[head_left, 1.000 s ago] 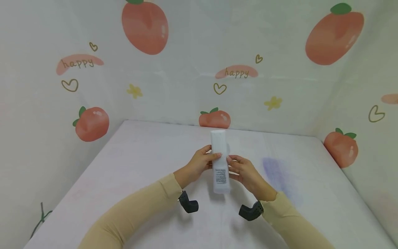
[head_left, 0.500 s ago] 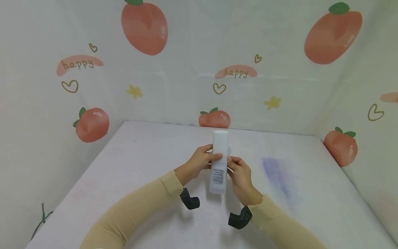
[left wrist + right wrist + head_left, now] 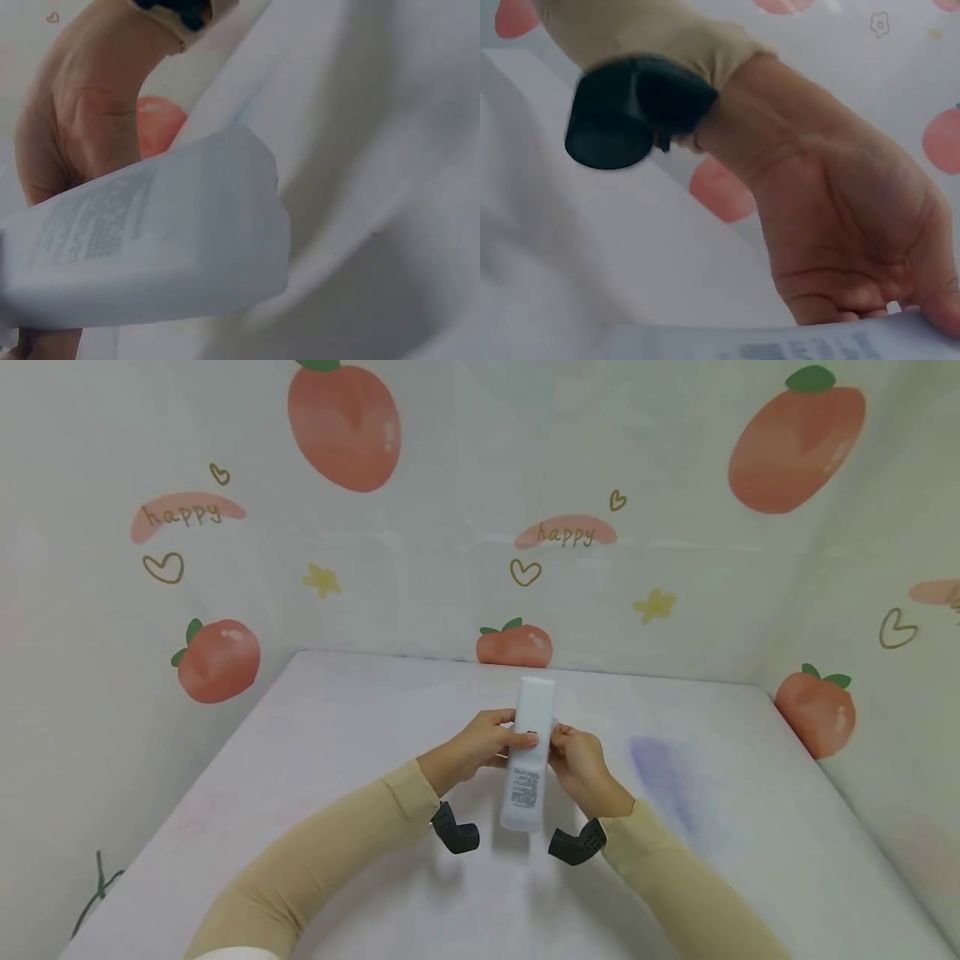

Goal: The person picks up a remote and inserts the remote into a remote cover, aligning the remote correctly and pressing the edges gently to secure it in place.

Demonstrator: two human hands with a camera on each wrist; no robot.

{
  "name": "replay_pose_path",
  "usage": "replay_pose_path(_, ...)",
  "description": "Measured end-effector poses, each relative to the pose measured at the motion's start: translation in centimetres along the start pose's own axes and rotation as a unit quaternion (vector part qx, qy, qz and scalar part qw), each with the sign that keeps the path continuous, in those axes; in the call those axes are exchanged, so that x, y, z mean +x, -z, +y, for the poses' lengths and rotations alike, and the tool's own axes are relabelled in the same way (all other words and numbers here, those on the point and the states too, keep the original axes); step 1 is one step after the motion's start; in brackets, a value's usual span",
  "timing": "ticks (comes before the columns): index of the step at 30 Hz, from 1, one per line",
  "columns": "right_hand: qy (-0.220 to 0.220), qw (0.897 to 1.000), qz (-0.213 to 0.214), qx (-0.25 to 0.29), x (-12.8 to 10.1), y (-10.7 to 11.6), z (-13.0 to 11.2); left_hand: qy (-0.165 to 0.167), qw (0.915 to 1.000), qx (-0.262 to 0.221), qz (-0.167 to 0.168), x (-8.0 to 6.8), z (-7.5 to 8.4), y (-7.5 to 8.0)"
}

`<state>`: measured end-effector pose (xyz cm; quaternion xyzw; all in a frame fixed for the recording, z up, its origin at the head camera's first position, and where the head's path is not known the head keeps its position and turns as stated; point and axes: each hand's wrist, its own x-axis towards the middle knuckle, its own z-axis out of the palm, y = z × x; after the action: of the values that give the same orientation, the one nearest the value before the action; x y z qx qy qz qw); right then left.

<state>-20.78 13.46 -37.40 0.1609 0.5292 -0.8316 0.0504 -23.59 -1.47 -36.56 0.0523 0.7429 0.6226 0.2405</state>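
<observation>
A long white box-shaped package (image 3: 534, 706) with grey print low on its near face is held above the table, tilted slightly. My left hand (image 3: 478, 745) grips it from the left, thumb across the front and fingers behind. Its print and blunt lower end fill much of the left wrist view, where the package (image 3: 217, 225) lies across my palm side. My right hand (image 3: 588, 768) is at the right edge, fingers curled and pinching beside a pale, thin flap (image 3: 556, 722) there. In the right wrist view the fingertips of my right hand (image 3: 847, 217) are partly hidden behind the package.
The white-covered table (image 3: 360, 710) has a bluish-purple stain (image 3: 663, 768) to the right. Behind stands a white curtain (image 3: 435, 543) printed with fruit and hearts. A green cord (image 3: 99, 885) shows at the left edge.
The package has tilted, its upper end moving right and its lower end left. My right hand has shifted inward and curled its fingers at the package's right edge; the left keeps its grip.
</observation>
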Motion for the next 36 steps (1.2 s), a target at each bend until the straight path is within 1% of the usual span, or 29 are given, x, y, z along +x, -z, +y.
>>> replay_pose_path(3,-0.015,1.000,-0.018,0.002,0.3,0.2,0.0,0.001,1.0000,0.007,0.003,-0.1,-0.3,0.0)
replay_pose_path(6,-0.017,0.999,-0.036,-0.020,0.3,0.6,0.1,-0.003,0.9999,0.002,0.013,-0.4,-0.5,-0.1)
replay_pose_path(8,-0.004,0.998,-0.046,-0.044,0.2,0.7,0.2,-0.014,0.9995,-0.011,0.027,-0.7,-0.5,0.0)
replay_pose_path(11,0.028,0.994,-0.064,-0.081,-0.1,0.9,0.1,-0.035,0.9975,-0.039,0.046,-0.8,-0.3,0.1)
replay_pose_path(13,0.041,0.990,-0.076,-0.111,-0.3,1.0,-0.2,-0.043,0.9964,-0.051,0.053,-0.9,-0.2,0.2)
replay_pose_path(14,0.040,0.987,-0.087,-0.128,-0.4,1.0,-0.3,-0.044,0.9962,-0.053,0.053,-0.9,-0.2,0.3)
replay_pose_path(17,0.009,0.977,-0.132,-0.169,-0.7,1.3,-0.8,-0.054,0.9969,-0.036,0.045,-0.9,-0.5,0.3)
replay_pose_path(20,-0.012,0.968,-0.164,-0.188,-0.9,1.4,-0.9,-0.075,0.9967,-0.002,0.030,-1.0,-0.8,0.1)
replay_pose_path(21,-0.013,0.968,-0.164,-0.189,-1.0,1.4,-0.8,-0.082,0.9963,0.008,0.025,-1.1,-0.9,0.0)
replay_pose_path(23,-0.005,0.971,-0.150,-0.187,-1.0,1.5,-0.7,-0.090,0.9955,0.025,0.014,-1.1,-1.1,-0.1)
replay_pose_path(25,0.004,0.975,-0.134,-0.177,-0.9,1.7,-0.6,-0.090,0.9957,0.024,0.003,-1.2,-1.1,-0.1)
replay_pose_path(27,0.007,0.978,-0.124,-0.168,-0.8,2.0,-0.6,-0.088,0.9960,0.018,0.003,-1.3,-1.1,0.1)
replay_pose_path(30,0.007,0.981,-0.115,-0.154,-0.6,2.5,-0.7,-0.083,0.9960,-0.011,0.029,-1.5,-1.3,0.8)
replay_pose_path(32,0.009,0.982,-0.110,-0.151,-0.6,2.7,-0.7,-0.071,0.9963,-0.023,0.043,-1.5,-1.6,1.2)
replay_pose_path(34,0.013,0.982,-0.110,-0.152,-0.5,2.9,-0.7,-0.056,0.9967,-0.044,0.038,-1.4,-1.9,1.2)
replay_pose_path(36,0.018,0.980,-0.123,-0.157,-0.4,2.9,-0.6,-0.042,0.9969,-0.061,0.026,-1.3,-2.2,0.8)
